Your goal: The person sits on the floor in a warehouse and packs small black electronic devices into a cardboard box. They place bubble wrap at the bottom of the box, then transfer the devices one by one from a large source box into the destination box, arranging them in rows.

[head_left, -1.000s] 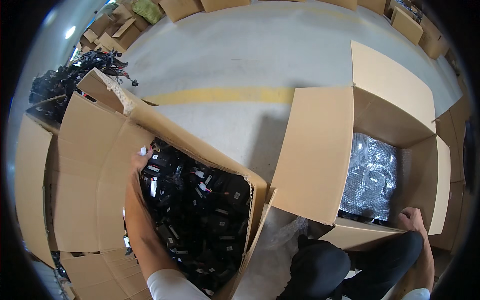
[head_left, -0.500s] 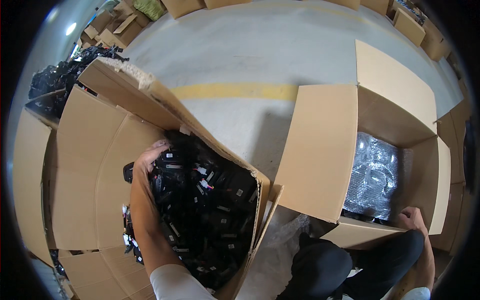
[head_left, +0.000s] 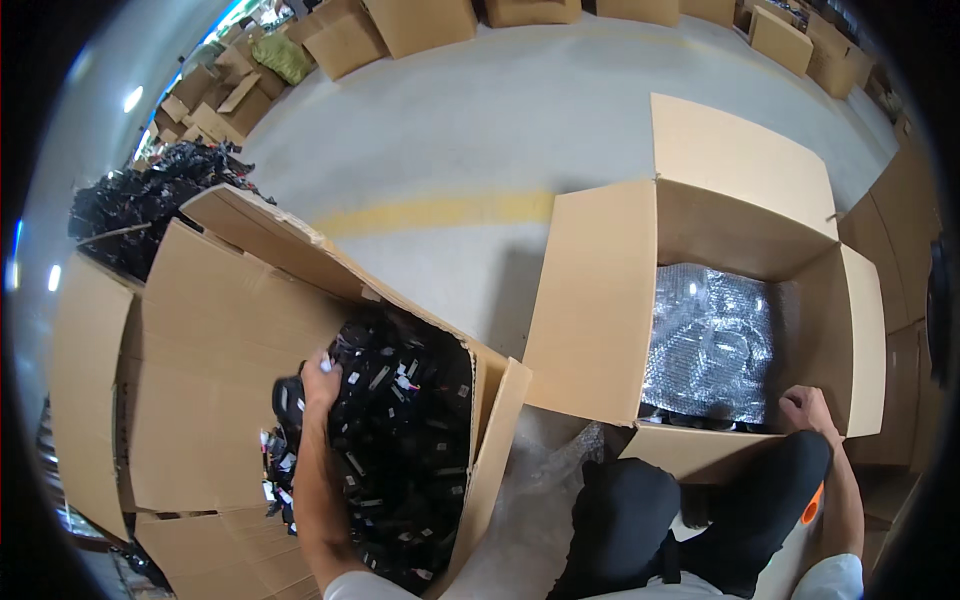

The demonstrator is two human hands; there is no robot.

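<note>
My left hand [head_left: 322, 380] reaches into the open carton on the left, at the far left edge of a heap of black plastic parts [head_left: 400, 470]. Its fingers look closed, with a small whitish spot at the fingertips; what they grip is too blurred to name. Many parts carry small pale labels, and a few trail white connectors on coloured wires. My right hand [head_left: 808, 410] is curled at the near right inside of the other carton [head_left: 595, 290], with nothing visible in it. Beside it, clear bubble wrap [head_left: 710, 345] covers most of that carton's contents; dark pieces show along the wrap's near edge.
A raised cardboard flap [head_left: 330, 255] stands along the left carton's far side. Black plastic bundles [head_left: 150, 200] are piled behind it. Crumpled clear plastic [head_left: 550, 480] lies between the cartons. Other cartons [head_left: 420, 25] line the far floor and the right side.
The view has shifted, so both cartons appear moved. My left hand stays at the heap's left edge, its fingers now blurred beside a black part. My right hand remains curled at the right carton.
</note>
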